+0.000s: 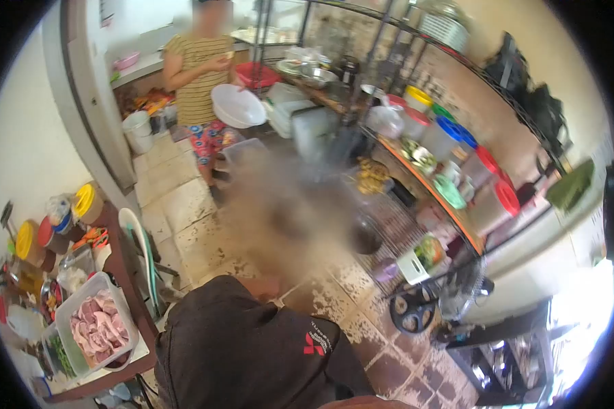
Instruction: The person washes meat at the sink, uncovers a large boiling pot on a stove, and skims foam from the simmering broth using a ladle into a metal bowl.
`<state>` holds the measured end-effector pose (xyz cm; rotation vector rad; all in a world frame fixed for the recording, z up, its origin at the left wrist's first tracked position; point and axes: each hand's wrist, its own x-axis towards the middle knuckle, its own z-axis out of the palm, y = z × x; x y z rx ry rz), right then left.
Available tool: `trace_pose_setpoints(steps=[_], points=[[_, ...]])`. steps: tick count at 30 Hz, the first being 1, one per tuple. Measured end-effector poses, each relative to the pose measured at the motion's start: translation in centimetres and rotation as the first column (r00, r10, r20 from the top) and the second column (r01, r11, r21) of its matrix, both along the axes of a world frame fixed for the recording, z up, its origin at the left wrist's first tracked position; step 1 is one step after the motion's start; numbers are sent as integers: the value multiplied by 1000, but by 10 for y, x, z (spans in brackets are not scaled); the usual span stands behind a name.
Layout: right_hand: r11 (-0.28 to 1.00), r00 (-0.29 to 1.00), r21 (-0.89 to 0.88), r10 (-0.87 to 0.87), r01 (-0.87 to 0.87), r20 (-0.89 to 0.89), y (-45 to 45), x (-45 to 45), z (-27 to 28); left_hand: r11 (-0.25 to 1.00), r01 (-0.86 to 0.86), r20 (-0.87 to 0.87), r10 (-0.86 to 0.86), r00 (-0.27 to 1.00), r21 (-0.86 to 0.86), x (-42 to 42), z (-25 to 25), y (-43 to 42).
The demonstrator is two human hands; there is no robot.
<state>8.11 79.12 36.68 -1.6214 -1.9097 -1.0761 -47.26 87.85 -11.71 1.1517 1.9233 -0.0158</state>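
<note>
Neither my left hand nor my right hand can be made out. A dark garment with a red and white logo fills the lower middle; whether it is my own clothing I cannot tell. Just beyond it shows a small patch of bare skin, partly hidden by blur. On the brown table at the left, a clear plastic tub holds several slices of raw meat. Beside it, partly covered, is another clear container with green vegetables.
Lidded jars crowd the brown table, with a chair beside it. Another person stands at the back, holding a white basin. Metal shelving with containers lines the right. Blur covers the middle of the tiled floor.
</note>
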Motion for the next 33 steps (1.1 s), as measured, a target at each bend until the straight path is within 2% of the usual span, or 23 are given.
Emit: trace_pose_setpoints(steps=[5,8,9,11,13,14,17,18,20,22,24,27,28,30,32,33], points=[[944,943,6,328,-329,59,111,-124,-19,966,-257,131,250,959,38,-99,15,-7],[862,861,-31,507,-506,50,181,-193,-55,916,-371,91,361,928,153,-140,26,-13],[829,830,-78,557,-553,29,204,-210,-74,910,-359,61,355,933,209,-152,18,-18],[756,783,-210,612,-621,-111,250,-249,-119,897,-328,7,341,940,296,-172,-7,-37],[626,711,-345,561,-699,-424,300,-279,-190,829,-456,63,462,885,323,-171,12,-63],[590,693,-371,549,-718,-468,314,-303,-210,785,-523,90,525,846,334,-171,19,-76],[285,621,-563,504,-775,-600,375,-354,-258,699,-672,-24,697,717,246,-173,-70,-115],[221,620,-607,514,-763,-592,396,-375,-270,641,-740,-17,758,652,202,-167,-81,-125],[166,613,-668,596,-725,-518,427,-422,-290,639,-760,-48,768,639,119,-158,-79,-138],[137,603,-713,655,-688,-455,457,-463,-307,537,-834,-79,844,531,128,-159,-149,-158],[121,582,-734,700,-668,-414,487,-497,-320,337,-938,-131,937,325,83,-154,-137,-146],[69,507,-730,763,-680,-401,526,-552,-333,332,-931,-185,935,302,155,-152,-115,-122],[38,467,-722,786,-691,-405,534,-572,-338,234,-956,-139,967,211,176,-153,-114,-116],[-33,369,-694,828,-719,-423,542,-617,-347,141,-964,-165,981,105,223,-150,-83,-91],[-120,237,-644,866,-755,-440,541,-661,-356,112,-978,-148,985,86,175,-147,-5,-57],[-169,161,-609,879,-775,-449,537,-683,-361,103,-982,-139,987,82,156,-149,16,-50]])
